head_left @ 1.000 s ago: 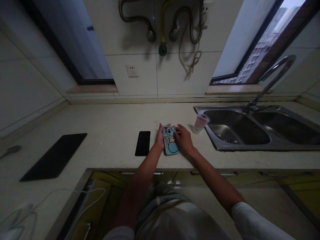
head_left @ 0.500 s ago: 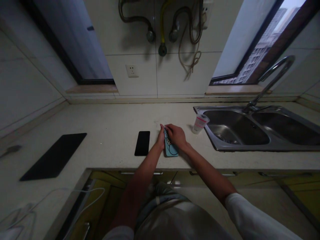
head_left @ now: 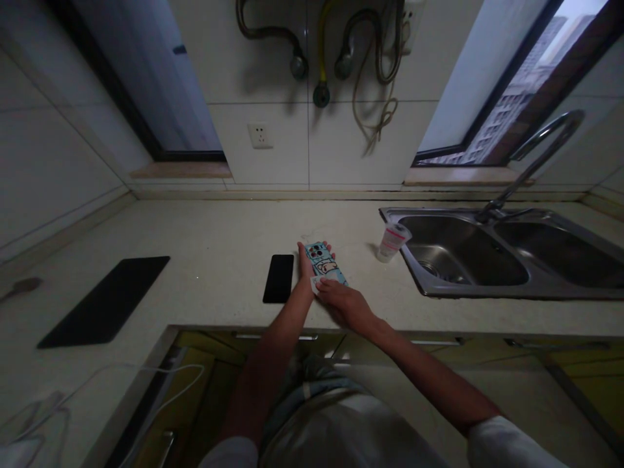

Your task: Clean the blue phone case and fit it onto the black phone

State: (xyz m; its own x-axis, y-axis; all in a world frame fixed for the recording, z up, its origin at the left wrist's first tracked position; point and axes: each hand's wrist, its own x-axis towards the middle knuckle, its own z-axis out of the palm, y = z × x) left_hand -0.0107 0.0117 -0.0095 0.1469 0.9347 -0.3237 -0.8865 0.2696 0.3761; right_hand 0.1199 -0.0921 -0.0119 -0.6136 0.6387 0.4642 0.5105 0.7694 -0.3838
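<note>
Blue cartoon phone case (head_left: 325, 262) lies flat on the table (head_left: 219, 234), left of the sink (head_left: 487, 291). Left hand (head_left: 305, 265) clasps the case's edge on the side away from the sink, fingertips curled over its far end. Right hand (head_left: 345, 301) rests at its near end, fingers on a small pale scrap (head_left: 316, 283); pinched or only pressed, cannot tell. Plastic cup (head_left: 391, 242) stands just beside the sink's left rim. Black phone (head_left: 279, 278) lies left of the case, farther from the sink.

One blue phone case (head_left: 325, 263), one black phone (head_left: 279, 278), one black mat (head_left: 104, 300), one cup (head_left: 391, 242). One two-basin sink (head_left: 415, 278), one tap (head_left: 532, 162).
</note>
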